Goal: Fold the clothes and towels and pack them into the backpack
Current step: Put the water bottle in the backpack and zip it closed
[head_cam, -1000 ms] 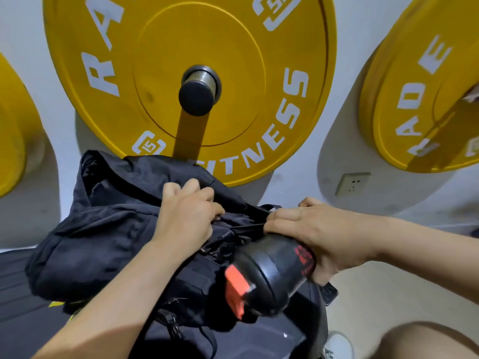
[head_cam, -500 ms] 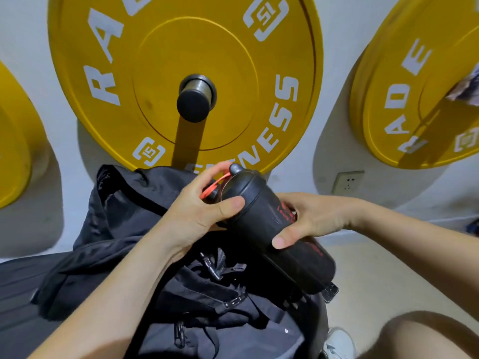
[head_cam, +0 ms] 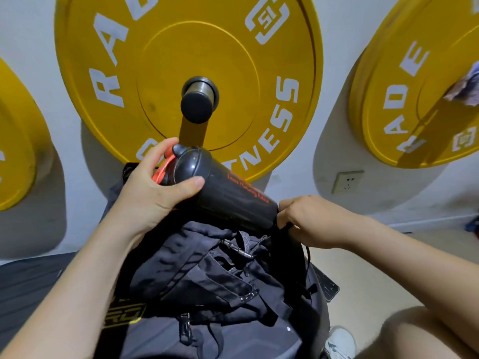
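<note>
3 yellow plates on wall, left fingers curled round shaker bottle, right fingers pinching backpack edge

The left hand grips a black bottle at centre frame. The right hand pinches the backpack below.

The backpack lies near, in the middle. Over its far edge the bottle is tilted, lid end up to the left, base down to the right at the backpack's right edge. The left hand grips the lid end from the left. The right hand is just right of the base, gripping the backpack's edge. On the far wall hang the middle plate, behind the bottle, the left plate and the right plate. A socket sits low on the wall between the middle and right plates. A shoe lies near, right of the backpack.
</note>
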`<state>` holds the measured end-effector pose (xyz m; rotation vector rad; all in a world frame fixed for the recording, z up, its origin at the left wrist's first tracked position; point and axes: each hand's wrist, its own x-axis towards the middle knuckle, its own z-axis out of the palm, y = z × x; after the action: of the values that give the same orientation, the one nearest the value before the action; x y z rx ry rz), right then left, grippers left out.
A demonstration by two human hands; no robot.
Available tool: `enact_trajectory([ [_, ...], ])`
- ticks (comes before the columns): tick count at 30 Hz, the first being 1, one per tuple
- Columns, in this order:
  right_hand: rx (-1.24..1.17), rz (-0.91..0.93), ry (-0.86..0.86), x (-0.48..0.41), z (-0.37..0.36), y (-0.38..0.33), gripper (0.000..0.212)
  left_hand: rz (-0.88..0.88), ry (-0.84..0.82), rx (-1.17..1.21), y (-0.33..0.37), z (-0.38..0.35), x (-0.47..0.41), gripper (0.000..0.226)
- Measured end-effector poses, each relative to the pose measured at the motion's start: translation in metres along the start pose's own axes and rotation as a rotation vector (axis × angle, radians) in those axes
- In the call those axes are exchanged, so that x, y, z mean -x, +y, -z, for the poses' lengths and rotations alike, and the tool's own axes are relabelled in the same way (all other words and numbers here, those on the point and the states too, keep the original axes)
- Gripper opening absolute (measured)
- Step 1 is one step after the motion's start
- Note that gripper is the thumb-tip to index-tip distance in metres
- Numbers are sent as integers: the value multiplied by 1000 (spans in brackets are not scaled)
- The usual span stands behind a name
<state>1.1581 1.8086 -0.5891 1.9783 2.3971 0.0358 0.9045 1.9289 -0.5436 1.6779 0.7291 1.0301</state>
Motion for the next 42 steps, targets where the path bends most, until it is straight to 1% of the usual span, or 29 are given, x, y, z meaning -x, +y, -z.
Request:
enact_trajectory([
  [1, -30, -17, 14, -1, -3, 1, 29, -14, -80, -94, 1, 2, 1, 84],
  [4, -108, -32, 122, -4, -7, 0, 25, -38, -337, -360, 8, 6, 4, 82],
  [6, -54, 21, 193, -5, -7, -4, 23, -46, -432, -467, 12, 14, 3, 84],
  [7, -24, 51, 233, -4, -6, -7, 25, -36, -442, -482, 13, 19, 1, 85],
  [9, -24, 91, 302, -3, -2, -11, 26, 33, -427, -403, 11, 31, -3, 88],
  [11, -32, 131, 350, -2, -1, -16, 18, 113, -393, -305, 8, 35, -4, 90],
  [12, -45, 152, 356, -1, -2, -20, 14, 136, -373, -295, 6, 34, -4, 85],
  [13, -68, 170, 358, -2, -5, -24, 12, 156, -350, -303, 5, 30, -5, 76],
  [16, -125, 152, 350, -3, -13, -33, 21, 271, -212, -322, 1, 16, -10, 31],
  [17, -157, 122, 352, -3, -17, -32, 23, 334, -157, -340, -1, 11, -11, 25],
  [18, -213, 76, 356, -4, -21, -30, 24, 392, -120, -352, -1, 6, -12, 29],
  [20, -368, -81, 400, -2, -29, -24, 27, 439, -103, -393, -4, -3, -13, 53],
  [22, -575, -256, 398, 2, -32, -20, 32, 409, -123, -457, -1, -13, -14, 60],
  [23, -670, -301, 344, 4, -30, -21, 35, 386, -133, -475, 1, -17, -16, 63],
  [24, -737, -317, 252, 5, -26, -22, 47, 370, -144, -489, 5, -22, -17, 66],
  [26, -776, -294, 51, 4, -19, -26, 93, 325, -158, -575, 10, -35, -20, 71],
  [27, -761, -275, 13, 2, -18, -29, 105, 283, -163, -650, 10, -43, -22, 75],
  [28, -753, -274, 37, -2, -18, -30, 107, 243, -166, -712, 10, -51, -22, 81],
  [29, -756, -306, 96, -5, -19, -29, 103, 205, -168, -730, 11, -58, -21, 91],
  [30, -763, -348, 156, -7, -20, -28, 98, 189, -154, -645, 9, -61, -19, 102],
  [32, -834, -412, 242, -10, -20, -23, 91, 191, -148, -308, 7, -60, -9, 116],
  [33, -886, -435, 269, -10, -21, -20, 89, 165, -178, -271, 4, -58, 1, 118],
  [34, -934, -447, 286, -9, -20, -18, 87, 107, -246, -415, 3, -55, 16, 119],
  [36, -996, -459, 291, -5, -16, -15, 83, -38, -371, -1002, -17, -54, 42, 116],
  [37, -1020, -461, 280, -4, -14, -16, 82, -89, -395, -1266, -27, -53, 49, 111],
  [38, -1049, -455, 266, -3, -12, -19, 81, -113, -371, -1455, -34, -48, 50, 104],
  [39, -1085, -447, 259, -2, -9, -23, 82, -175, -334, -1556, -40, -40, 47, 96],
  [40, -1123, -433, 258, 0, -6, -27, 84, -260, -294, -1574, -44, -31, 41, 89],
  [42, -1209, -397, 235, 4, 0, -37, 86, -364, -229, -1558, -46, -9, 30, 75],
])
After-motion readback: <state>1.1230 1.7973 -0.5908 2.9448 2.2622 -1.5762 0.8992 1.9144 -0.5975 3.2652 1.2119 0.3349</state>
